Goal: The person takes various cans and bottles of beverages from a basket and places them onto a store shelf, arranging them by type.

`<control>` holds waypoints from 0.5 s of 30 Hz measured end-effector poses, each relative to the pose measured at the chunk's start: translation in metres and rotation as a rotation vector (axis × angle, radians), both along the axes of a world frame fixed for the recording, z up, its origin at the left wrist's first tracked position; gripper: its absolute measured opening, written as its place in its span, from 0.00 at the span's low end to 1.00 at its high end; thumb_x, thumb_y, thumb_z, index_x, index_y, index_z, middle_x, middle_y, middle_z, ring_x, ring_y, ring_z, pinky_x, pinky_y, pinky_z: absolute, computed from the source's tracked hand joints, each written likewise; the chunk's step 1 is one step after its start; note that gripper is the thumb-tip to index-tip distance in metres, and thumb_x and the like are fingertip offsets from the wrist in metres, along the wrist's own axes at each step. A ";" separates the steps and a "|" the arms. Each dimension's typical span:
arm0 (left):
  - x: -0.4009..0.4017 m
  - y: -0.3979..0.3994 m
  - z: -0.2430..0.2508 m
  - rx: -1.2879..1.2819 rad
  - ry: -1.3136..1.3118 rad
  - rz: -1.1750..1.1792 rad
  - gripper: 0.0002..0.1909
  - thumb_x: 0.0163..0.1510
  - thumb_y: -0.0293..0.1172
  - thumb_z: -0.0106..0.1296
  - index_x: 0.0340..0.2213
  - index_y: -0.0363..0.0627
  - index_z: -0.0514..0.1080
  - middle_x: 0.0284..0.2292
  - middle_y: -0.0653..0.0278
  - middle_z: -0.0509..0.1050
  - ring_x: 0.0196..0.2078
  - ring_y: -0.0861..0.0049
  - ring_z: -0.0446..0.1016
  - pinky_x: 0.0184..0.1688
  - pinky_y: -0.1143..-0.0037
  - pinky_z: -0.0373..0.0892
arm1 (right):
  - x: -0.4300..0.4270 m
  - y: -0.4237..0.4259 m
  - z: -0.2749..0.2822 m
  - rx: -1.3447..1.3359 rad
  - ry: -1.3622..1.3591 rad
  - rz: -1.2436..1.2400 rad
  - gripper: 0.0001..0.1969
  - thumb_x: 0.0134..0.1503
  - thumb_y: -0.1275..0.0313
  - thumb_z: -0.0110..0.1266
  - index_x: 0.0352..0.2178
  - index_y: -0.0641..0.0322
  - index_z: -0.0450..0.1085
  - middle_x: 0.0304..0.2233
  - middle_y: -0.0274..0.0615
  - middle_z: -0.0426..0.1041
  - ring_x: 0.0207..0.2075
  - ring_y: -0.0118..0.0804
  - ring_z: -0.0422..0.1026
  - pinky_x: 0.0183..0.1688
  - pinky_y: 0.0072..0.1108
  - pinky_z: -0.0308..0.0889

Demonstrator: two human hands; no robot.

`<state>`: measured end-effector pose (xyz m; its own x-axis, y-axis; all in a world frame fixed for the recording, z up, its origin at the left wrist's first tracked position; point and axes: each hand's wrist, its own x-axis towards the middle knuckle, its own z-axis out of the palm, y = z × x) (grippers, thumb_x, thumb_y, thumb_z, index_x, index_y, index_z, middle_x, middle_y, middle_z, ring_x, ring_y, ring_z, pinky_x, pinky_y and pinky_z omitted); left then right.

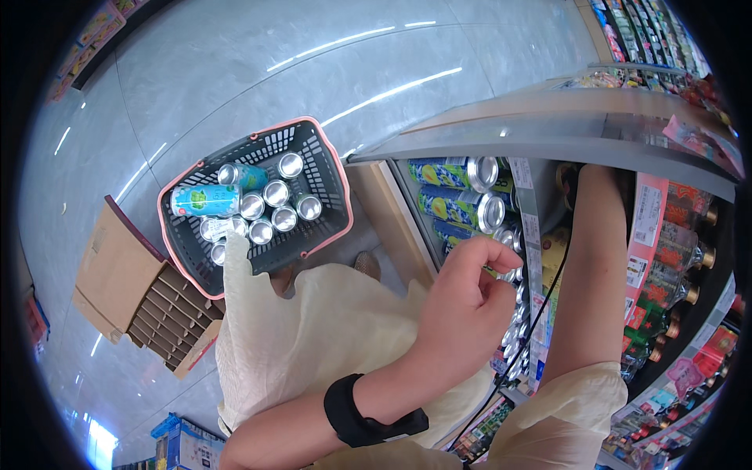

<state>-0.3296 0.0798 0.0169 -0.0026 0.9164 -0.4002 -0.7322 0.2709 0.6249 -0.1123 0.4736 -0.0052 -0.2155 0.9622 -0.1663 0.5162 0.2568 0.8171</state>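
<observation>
My left hand (467, 302), with a black band (376, 414) on its wrist, hovers before the shelves. Its fingers are loosely curled, a gap shows between thumb and forefinger, and I see nothing held. Close by, blue cans with yellow fruit pictures (449, 205) lie on their sides, silver ends facing outward. My right forearm (590, 282) reaches deep into a shelf; its hand is hidden inside. A dark grey shopping basket (276, 255) with a pink rim sits on the floor. Several upright cans (285, 218) stand in it, and a light-blue can (205, 200) lies on top.
An opened cardboard box with dividers (170, 320) stands beside the basket. Bottles with gold caps (675, 252) fill a neighbouring shelf behind a pink price strip (643, 235). A thin black cable (543, 311) crosses in front of the shelves. Blue packages (188, 443) stand at lower left.
</observation>
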 end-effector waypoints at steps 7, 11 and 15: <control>0.015 0.001 0.001 0.013 0.022 -0.003 0.13 0.53 0.14 0.42 0.40 0.39 0.67 0.36 0.68 0.67 0.32 0.90 0.64 0.33 0.85 0.63 | 0.005 0.005 0.000 -0.031 -0.008 -0.033 0.22 0.54 0.72 0.46 0.52 0.65 0.68 0.58 0.55 0.62 0.58 0.54 0.63 0.60 0.39 0.59; 0.020 -0.001 0.003 0.021 0.068 -0.030 0.13 0.52 0.15 0.42 0.39 0.39 0.68 0.36 0.67 0.68 0.31 0.89 0.65 0.33 0.84 0.64 | 0.016 -0.004 0.002 -0.061 -0.035 -0.073 0.22 0.54 0.72 0.46 0.51 0.65 0.68 0.58 0.55 0.63 0.58 0.54 0.63 0.60 0.39 0.59; 0.027 -0.003 0.006 0.048 0.047 -0.022 0.12 0.51 0.16 0.42 0.38 0.40 0.68 0.36 0.66 0.69 0.31 0.87 0.67 0.32 0.82 0.66 | 0.027 -0.018 0.003 -0.131 -0.091 -0.125 0.22 0.54 0.72 0.46 0.51 0.66 0.68 0.58 0.56 0.63 0.58 0.54 0.64 0.59 0.39 0.60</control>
